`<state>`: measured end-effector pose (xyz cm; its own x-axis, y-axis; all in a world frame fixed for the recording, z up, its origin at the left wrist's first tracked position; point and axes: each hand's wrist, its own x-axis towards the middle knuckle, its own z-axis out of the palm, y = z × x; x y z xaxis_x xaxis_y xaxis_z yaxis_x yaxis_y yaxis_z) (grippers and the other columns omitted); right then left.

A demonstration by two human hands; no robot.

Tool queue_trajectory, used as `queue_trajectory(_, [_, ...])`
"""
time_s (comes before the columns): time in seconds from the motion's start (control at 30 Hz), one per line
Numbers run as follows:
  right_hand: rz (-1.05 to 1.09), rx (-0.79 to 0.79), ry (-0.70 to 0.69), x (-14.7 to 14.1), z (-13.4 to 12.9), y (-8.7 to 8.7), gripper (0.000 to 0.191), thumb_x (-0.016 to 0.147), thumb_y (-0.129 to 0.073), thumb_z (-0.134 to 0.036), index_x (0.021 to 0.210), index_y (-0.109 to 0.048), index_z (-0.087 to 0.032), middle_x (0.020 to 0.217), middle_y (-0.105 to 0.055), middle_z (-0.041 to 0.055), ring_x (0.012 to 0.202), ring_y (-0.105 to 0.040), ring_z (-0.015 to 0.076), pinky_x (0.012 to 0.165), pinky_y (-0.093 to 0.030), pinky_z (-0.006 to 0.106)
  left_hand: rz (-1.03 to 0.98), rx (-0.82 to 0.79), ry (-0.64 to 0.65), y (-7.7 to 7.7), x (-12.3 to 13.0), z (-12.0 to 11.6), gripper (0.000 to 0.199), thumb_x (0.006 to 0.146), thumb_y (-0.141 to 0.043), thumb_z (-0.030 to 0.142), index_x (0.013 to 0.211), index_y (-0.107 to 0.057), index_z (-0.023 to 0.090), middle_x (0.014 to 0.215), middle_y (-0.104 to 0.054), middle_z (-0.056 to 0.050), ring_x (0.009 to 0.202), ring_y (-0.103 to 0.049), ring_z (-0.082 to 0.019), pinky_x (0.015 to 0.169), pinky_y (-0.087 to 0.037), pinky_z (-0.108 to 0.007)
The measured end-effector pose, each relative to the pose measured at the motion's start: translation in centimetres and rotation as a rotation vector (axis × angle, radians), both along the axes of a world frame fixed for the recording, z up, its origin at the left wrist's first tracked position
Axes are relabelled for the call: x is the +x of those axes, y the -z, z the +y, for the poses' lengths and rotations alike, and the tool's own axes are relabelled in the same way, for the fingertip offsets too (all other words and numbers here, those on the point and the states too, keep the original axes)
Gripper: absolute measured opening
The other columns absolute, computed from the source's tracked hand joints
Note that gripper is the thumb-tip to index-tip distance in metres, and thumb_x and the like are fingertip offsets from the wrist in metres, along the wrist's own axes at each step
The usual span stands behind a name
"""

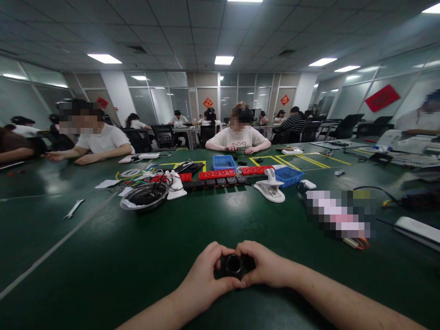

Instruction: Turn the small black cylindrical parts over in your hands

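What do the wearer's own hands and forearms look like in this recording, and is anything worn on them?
The left hand and right hand are both bare: no gloves, and no rings that I can make out. No watch, bracelet or band shows at either wrist. The forearms are uncovered as far as the view shows, with no sleeve or cuff visible.

A green table (137, 256) spreads under the left hand (208, 271); far beyond it, glass partitions (176, 104) stand below lit ceiling panels (224, 60).
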<state>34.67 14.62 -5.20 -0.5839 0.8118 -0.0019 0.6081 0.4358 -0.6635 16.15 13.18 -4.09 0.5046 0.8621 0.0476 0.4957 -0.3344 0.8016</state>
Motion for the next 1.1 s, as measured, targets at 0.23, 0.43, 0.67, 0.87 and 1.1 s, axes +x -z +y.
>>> queue_trajectory(0.23, [-0.174,0.207,0.158,-1.8,-1.0,0.3,0.042,0.054,-0.063,-0.051,0.071,-0.048,-0.016,0.069,-0.050,0.0008,0.063,-0.044,0.0143,0.055,-0.031,0.024,0.023,0.055,-0.195,0.9,0.5,-0.4,0.031,0.058,-0.067,0.028,0.084,-0.052,0.018,0.077,-0.046,0.002,0.068,-0.043,-0.014,0.059,-0.034,-0.023])
queue_trajectory(0.43, [-0.013,0.177,0.005,-0.8,-1.2,-0.8,0.075,0.049,-0.069,-0.046,0.112,-0.040,-0.018,0.103,-0.049,0.0059,0.090,-0.045,0.0205,0.076,-0.033,0.031,-0.019,0.046,0.015,0.4,-0.3,0.4,0.036,0.060,-0.066,0.032,0.092,-0.053,0.020,0.077,-0.043,0.002,0.067,-0.042,-0.013,0.059,-0.035,-0.022])
queue_trajectory(0.67, [-0.029,-0.001,-0.207,1.0,-0.2,-1.5,0.038,0.063,-0.064,-0.030,0.098,-0.053,-0.019,0.089,-0.052,0.0015,0.085,-0.045,0.0171,0.076,-0.034,0.030,-0.044,0.033,0.120,-0.1,-0.7,0.3,0.035,0.065,-0.063,0.033,0.097,-0.052,0.023,0.088,-0.047,0.000,0.077,-0.044,-0.015,0.063,-0.036,-0.022])
queue_trajectory(0.87, [-0.036,0.012,-0.198,0.7,0.0,-1.3,0.037,0.065,-0.064,-0.027,0.099,-0.053,-0.019,0.086,-0.053,0.0012,0.083,-0.045,0.0169,0.076,-0.033,0.031,-0.044,0.015,0.108,0.1,-0.6,0.3,0.034,0.065,-0.062,0.033,0.097,-0.052,0.023,0.085,-0.045,0.000,0.074,-0.043,-0.014,0.063,-0.036,-0.023])
queue_trajectory(1.1, [-0.036,0.019,-0.195,0.6,0.0,-1.3,0.032,0.067,-0.062,-0.028,0.097,-0.054,-0.019,0.085,-0.053,0.0011,0.082,-0.045,0.0165,0.076,-0.032,0.031,-0.042,-0.015,0.099,0.1,-0.6,0.4,0.036,0.065,-0.063,0.032,0.099,-0.052,0.025,0.084,-0.043,0.001,0.074,-0.043,-0.014,0.063,-0.036,-0.023])
